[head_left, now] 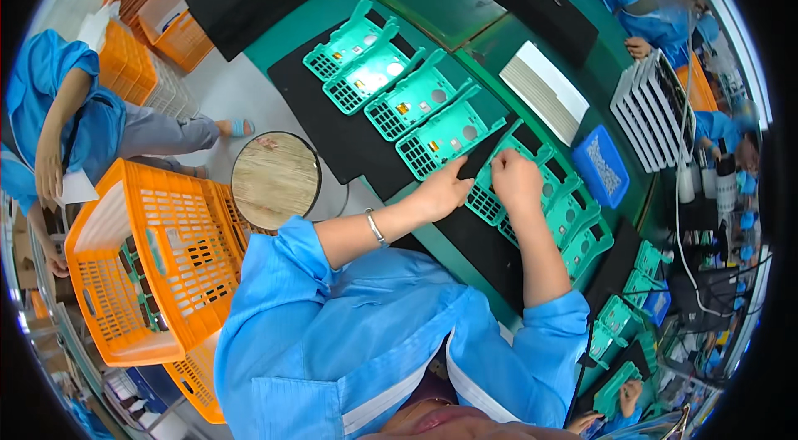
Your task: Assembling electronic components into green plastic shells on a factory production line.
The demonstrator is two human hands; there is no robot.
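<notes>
Currently, a row of green plastic housings (418,103) is laid on black mats (324,136) on the green bench (432,1), running from 11 o'clock toward 4 o'clock. Both hands are positioned at the middle of this row. The left hand (443,192) is placed just below the fourth housing (449,134), counted from the 11 o'clock end; its fingers are partly curled, with the index finger extended toward 1 o'clock. The right hand (517,180) is held over the fifth housing (483,202), with its fingers bent and their tips drawn close together. Whether a small part is gripped by either hand cannot be told, as the fingertips are partly hidden.

From the right hand, a blue tray (593,180) filled with small white pieces (610,172) is located at 3 o'clock, and a stack of flat pale panels (544,91) between 12 and 1 o'clock. From the left hand, a round stool (276,180) is found at 9 o'clock, and an orange plastic crate (154,269) between 8 and 9 o'clock.
</notes>
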